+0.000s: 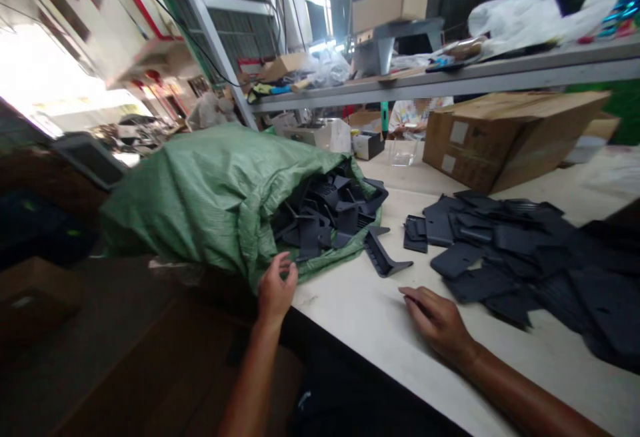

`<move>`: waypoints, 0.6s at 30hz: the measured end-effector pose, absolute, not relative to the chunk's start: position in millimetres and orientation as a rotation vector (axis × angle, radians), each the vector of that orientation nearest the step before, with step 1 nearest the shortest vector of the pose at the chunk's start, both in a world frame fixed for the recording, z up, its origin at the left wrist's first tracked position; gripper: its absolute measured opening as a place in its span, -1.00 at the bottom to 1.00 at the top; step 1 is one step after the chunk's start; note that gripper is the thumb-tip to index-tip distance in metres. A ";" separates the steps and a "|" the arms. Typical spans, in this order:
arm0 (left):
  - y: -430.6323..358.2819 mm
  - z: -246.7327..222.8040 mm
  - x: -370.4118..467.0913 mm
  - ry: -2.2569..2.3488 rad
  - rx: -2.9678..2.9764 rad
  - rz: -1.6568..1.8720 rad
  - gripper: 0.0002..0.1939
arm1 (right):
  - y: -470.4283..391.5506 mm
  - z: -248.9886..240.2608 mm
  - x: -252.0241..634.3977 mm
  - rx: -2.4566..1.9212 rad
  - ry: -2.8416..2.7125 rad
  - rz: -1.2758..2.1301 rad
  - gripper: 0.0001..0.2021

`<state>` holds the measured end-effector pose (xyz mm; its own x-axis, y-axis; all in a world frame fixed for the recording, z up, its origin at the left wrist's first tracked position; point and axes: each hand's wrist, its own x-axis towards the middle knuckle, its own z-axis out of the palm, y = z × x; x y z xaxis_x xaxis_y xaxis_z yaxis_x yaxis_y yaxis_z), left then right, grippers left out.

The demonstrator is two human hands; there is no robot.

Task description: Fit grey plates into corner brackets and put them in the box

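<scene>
A green woven sack lies on its side, its mouth open to the right and full of black plastic parts. My left hand is at the lower edge of that mouth, fingers apart and slightly curled, holding nothing. One angled black bracket rests on the white table just outside the sack. Below and right of this bracket, my right hand is over the table with its fingers bent together; whether anything is in them is hidden. Flat black parts lie in a loose pile on the right.
Behind the pile stands a large cardboard box. A grey shelf crosses above the table, carrying a smaller carton and plastic bags. Across the table a person is partly visible. The table's front edge runs diagonally below my hands.
</scene>
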<state>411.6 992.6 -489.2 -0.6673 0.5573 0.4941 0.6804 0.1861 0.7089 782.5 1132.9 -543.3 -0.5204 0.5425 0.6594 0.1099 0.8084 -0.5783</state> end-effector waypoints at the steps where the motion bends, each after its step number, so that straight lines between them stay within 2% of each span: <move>1: 990.0 -487.0 415.0 -2.312 -1.204 -1.509 -0.63 | 1133.2 -541.4 782.8 -0.502 -2.083 0.595 -0.73; 5: 978.4 -476.8 436.3 -2.223 -1.237 -1.591 -0.63 | 1138.7 -531.5 783.1 -0.635 -2.101 0.571 -0.64; 11: 987.4 -476.0 488.5 -2.505 -1.429 -2.090 -0.67 | 1161.6 -504.7 749.8 -0.975 -2.079 0.645 -0.44; 13: 998.5 -480.1 502.3 -2.645 -1.576 -2.187 -0.64 | 1169.3 -500.2 733.6 -1.015 -2.047 0.740 -0.47; 16: 1016.3 -486.3 516.7 -2.738 -1.716 -2.337 -0.52 | 1172.9 -500.2 719.3 -1.005 -1.990 0.878 -0.64; 18: 1026.3 -489.8 523.4 -2.743 -1.691 -2.482 -0.42 | 1167.7 -501.4 719.5 -1.006 -1.917 0.944 -0.63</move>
<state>523.4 1026.3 -489.8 -0.3244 0.9366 -0.1327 -0.0389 0.1270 0.9911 719.5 1167.7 -501.4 -0.4007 0.8726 0.2794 0.3104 0.4162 -0.8546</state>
